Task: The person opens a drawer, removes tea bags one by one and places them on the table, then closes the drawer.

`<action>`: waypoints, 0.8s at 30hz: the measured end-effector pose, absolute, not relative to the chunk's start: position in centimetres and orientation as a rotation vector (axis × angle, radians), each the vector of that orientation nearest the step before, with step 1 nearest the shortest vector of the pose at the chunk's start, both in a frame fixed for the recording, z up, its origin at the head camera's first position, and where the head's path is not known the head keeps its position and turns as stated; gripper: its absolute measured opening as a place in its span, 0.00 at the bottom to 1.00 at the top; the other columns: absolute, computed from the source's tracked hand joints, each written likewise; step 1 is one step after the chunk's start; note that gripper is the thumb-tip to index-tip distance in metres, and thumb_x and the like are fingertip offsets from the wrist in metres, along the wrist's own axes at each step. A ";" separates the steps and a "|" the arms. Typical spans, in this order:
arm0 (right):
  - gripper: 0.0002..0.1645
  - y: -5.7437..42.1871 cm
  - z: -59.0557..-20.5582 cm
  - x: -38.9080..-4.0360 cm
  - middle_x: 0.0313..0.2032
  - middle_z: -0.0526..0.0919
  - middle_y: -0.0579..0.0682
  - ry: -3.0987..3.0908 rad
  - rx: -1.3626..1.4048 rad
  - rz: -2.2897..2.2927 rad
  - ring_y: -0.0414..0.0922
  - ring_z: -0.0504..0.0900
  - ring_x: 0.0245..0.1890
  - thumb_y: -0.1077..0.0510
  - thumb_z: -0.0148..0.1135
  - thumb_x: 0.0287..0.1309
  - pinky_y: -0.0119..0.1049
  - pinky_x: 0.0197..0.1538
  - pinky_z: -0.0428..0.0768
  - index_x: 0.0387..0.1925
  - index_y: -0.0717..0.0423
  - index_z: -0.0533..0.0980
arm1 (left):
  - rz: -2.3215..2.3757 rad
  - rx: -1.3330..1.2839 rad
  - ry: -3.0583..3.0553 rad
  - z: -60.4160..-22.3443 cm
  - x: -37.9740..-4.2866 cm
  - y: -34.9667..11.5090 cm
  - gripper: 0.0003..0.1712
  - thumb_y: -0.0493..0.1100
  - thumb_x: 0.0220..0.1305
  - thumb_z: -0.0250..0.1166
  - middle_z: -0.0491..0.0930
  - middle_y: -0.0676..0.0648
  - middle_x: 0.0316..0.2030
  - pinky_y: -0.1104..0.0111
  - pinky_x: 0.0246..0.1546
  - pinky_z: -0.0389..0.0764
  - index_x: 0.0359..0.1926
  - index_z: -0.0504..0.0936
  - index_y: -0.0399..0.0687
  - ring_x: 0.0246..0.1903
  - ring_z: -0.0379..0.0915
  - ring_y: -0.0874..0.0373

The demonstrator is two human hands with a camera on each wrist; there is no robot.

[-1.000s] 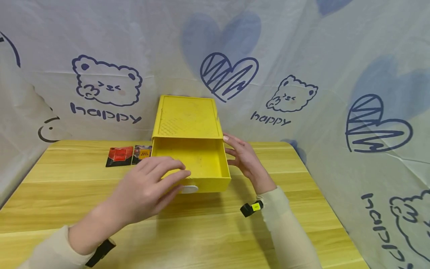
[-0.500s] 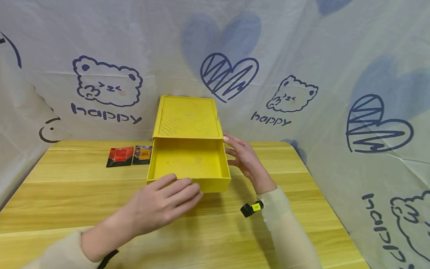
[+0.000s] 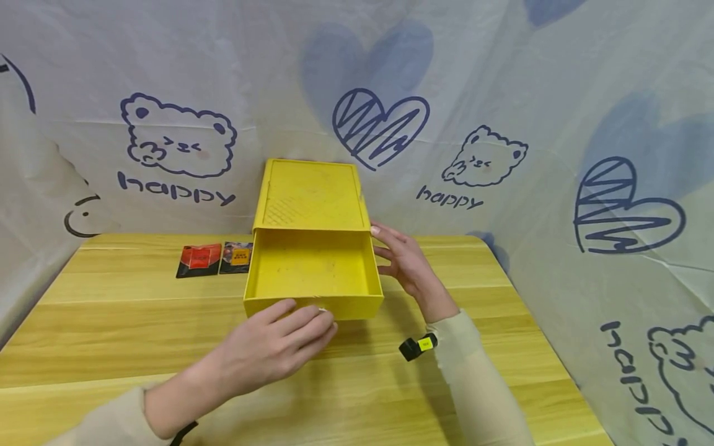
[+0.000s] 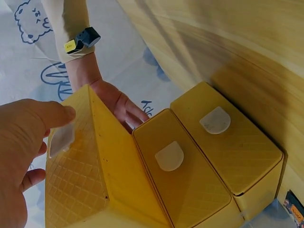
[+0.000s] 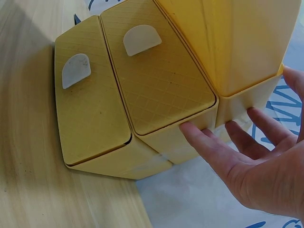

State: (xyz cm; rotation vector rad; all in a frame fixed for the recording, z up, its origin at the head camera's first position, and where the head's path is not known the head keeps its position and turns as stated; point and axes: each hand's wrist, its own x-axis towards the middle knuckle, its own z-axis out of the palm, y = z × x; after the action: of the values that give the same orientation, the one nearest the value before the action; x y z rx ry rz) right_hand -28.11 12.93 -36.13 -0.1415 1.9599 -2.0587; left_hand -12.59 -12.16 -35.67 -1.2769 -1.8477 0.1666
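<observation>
A yellow drawer unit (image 3: pixel 312 195) stands at the back of the wooden table. Its top drawer (image 3: pixel 312 271) is pulled out, showing the bare yellow floor inside. My left hand (image 3: pixel 273 344) is at that drawer's front and pinches its white handle (image 4: pixel 62 138), which the fingers mostly cover in the head view. On the right side, my right hand (image 3: pixel 409 263) rests its spread fingertips against the unit's side wall. Below are two more drawers, a middle drawer (image 5: pixel 161 80) and a bottom drawer (image 5: pixel 95 114), both pushed in.
Left of the drawer unit, a red-and-black packet (image 3: pixel 199 259) and a dark packet with an orange label (image 3: pixel 237 257) lie on the table (image 3: pixel 139 328). A white curtain (image 3: pixel 290 74) with blue drawings hangs right behind the table's far edge.
My left hand has moved right and down from over the drawer's front left corner onto its handle. The right hand and the drawer have stayed in place.
</observation>
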 end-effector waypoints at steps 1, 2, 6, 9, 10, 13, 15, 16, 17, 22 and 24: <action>0.39 12.9 -36.1 -28.1 0.58 0.76 0.47 1.958 -0.142 -2.059 0.50 0.78 0.54 0.35 0.67 0.48 0.48 0.48 0.81 0.60 0.46 0.73 | 0.167 -1.275 -1.850 -35.6 -12.6 -12.1 0.22 0.33 0.73 0.38 0.77 0.45 0.48 0.63 0.37 0.76 0.49 0.80 0.42 0.43 0.73 0.54; 0.39 12.9 -36.1 -28.1 0.58 0.76 0.47 1.956 -0.142 -2.060 0.50 0.78 0.54 0.35 0.67 0.48 0.48 0.48 0.81 0.60 0.46 0.73 | 0.167 -1.273 -1.852 -35.6 -12.5 -12.1 0.21 0.33 0.73 0.39 0.77 0.45 0.48 0.64 0.37 0.76 0.48 0.80 0.42 0.43 0.73 0.54; 0.40 13.0 -36.1 -28.1 0.58 0.76 0.47 1.951 -0.143 -2.060 0.50 0.78 0.54 0.35 0.67 0.48 0.48 0.48 0.81 0.61 0.46 0.73 | 0.166 -1.257 -1.842 -35.1 -12.3 -11.9 0.19 0.32 0.73 0.41 0.77 0.43 0.46 0.65 0.37 0.77 0.44 0.80 0.39 0.41 0.73 0.54; 0.40 12.9 -36.1 -28.1 0.58 0.76 0.47 1.951 -0.143 -2.060 0.50 0.78 0.54 0.35 0.68 0.48 0.48 0.48 0.81 0.61 0.46 0.73 | 0.163 -1.245 -1.835 -34.7 -12.1 -11.9 0.18 0.31 0.72 0.42 0.77 0.43 0.44 0.66 0.38 0.78 0.42 0.80 0.38 0.40 0.73 0.53; 0.40 12.9 -36.1 -28.1 0.58 0.76 0.47 1.951 -0.143 -2.060 0.50 0.78 0.54 0.35 0.68 0.48 0.49 0.48 0.81 0.61 0.46 0.73 | 0.165 -1.241 -1.834 -34.6 -12.1 -11.8 0.18 0.30 0.72 0.42 0.77 0.43 0.44 0.66 0.38 0.78 0.42 0.80 0.38 0.40 0.73 0.53; 0.40 12.9 -36.1 -28.0 0.58 0.76 0.47 1.951 -0.141 -2.061 0.50 0.78 0.54 0.35 0.67 0.48 0.49 0.48 0.81 0.61 0.46 0.73 | 0.163 -1.236 -1.839 -34.5 -12.0 -11.8 0.18 0.29 0.72 0.42 0.77 0.43 0.44 0.66 0.39 0.79 0.41 0.81 0.37 0.39 0.74 0.53; 0.39 12.9 -36.0 -28.0 0.58 0.76 0.47 1.951 -0.141 -2.062 0.50 0.78 0.54 0.36 0.67 0.49 0.49 0.48 0.81 0.61 0.46 0.73 | 0.165 -1.234 -1.846 -34.5 -12.0 -11.8 0.18 0.29 0.72 0.42 0.77 0.42 0.44 0.66 0.40 0.79 0.41 0.81 0.37 0.39 0.74 0.53; 0.39 12.9 -36.0 -27.9 0.58 0.76 0.46 1.951 -0.141 -2.062 0.50 0.78 0.54 0.36 0.67 0.49 0.49 0.48 0.81 0.61 0.46 0.73 | 0.166 -1.234 -1.850 -34.6 -12.0 -11.9 0.19 0.29 0.71 0.41 0.77 0.42 0.44 0.66 0.40 0.79 0.41 0.81 0.37 0.40 0.74 0.53; 0.38 12.9 -36.0 -27.9 0.58 0.75 0.46 1.950 -0.140 -2.062 0.50 0.78 0.54 0.36 0.67 0.49 0.49 0.48 0.81 0.61 0.46 0.73 | 0.165 -1.234 -1.853 -34.6 -12.0 -11.9 0.19 0.28 0.71 0.41 0.77 0.42 0.44 0.66 0.41 0.79 0.41 0.81 0.37 0.40 0.74 0.53; 0.38 12.9 -36.0 -27.9 0.58 0.75 0.46 1.953 -0.144 -2.058 0.50 0.78 0.54 0.36 0.66 0.50 0.49 0.48 0.80 0.61 0.46 0.73 | 0.163 -1.232 -1.864 -34.7 -12.1 -11.9 0.20 0.27 0.71 0.40 0.76 0.41 0.45 0.66 0.44 0.79 0.42 0.81 0.36 0.41 0.74 0.51; 0.38 12.9 -36.0 -27.9 0.58 0.75 0.46 1.954 -0.146 -2.058 0.50 0.78 0.54 0.36 0.67 0.49 0.49 0.48 0.80 0.61 0.46 0.73 | 0.162 -1.229 -1.865 -34.8 -12.1 -11.8 0.21 0.26 0.71 0.40 0.76 0.40 0.46 0.66 0.45 0.79 0.43 0.81 0.36 0.41 0.74 0.51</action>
State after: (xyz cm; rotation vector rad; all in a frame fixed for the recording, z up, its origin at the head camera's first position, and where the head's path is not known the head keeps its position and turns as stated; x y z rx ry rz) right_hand -27.92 12.91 -35.99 -0.1462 1.9540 -2.0576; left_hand -12.06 -11.85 -34.80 -1.2294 -1.8649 0.1616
